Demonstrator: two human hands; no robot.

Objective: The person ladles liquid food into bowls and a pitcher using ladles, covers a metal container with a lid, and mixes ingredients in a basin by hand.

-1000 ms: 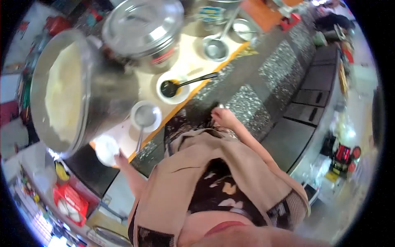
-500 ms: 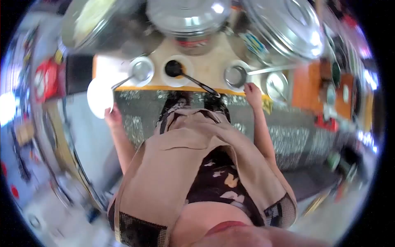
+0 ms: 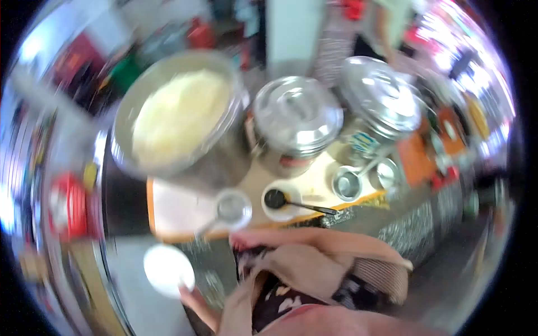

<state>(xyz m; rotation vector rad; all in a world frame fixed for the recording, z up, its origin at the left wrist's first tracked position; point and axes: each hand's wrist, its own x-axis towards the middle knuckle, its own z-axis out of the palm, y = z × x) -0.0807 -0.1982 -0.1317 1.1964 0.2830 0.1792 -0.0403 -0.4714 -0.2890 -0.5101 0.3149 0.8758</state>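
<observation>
My left hand (image 3: 190,295) grips the rim of a white plate (image 3: 168,270), held low beside the counter. Across my body reaches my right hand (image 3: 241,239), blurred, close to the handle of a strainer ladle that rests in a white bowl (image 3: 233,208); whether its fingers hold anything is unclear. Right of that bowl, a black ladle (image 3: 276,199) sits in a second white bowl (image 3: 291,190) with dark sauce. Farther right lies a metal ladle (image 3: 346,183) over another bowl. Behind them stands a large open pot (image 3: 179,120) holding a pale, whitish food.
Two lidded metal pots (image 3: 298,115) (image 3: 381,95) stand behind the bowls on the yellow-edged counter (image 3: 185,210). A metal bowl (image 3: 386,173) and orange boards (image 3: 416,159) are at the right. A red bag (image 3: 68,207) is at the left. Part of a person (image 3: 384,28) shows at the back.
The view has swung and lifted, showing more of the pots. My right hand has moved from beside the right ladle leftward across my body. The plate remains in my left hand, now lower.
</observation>
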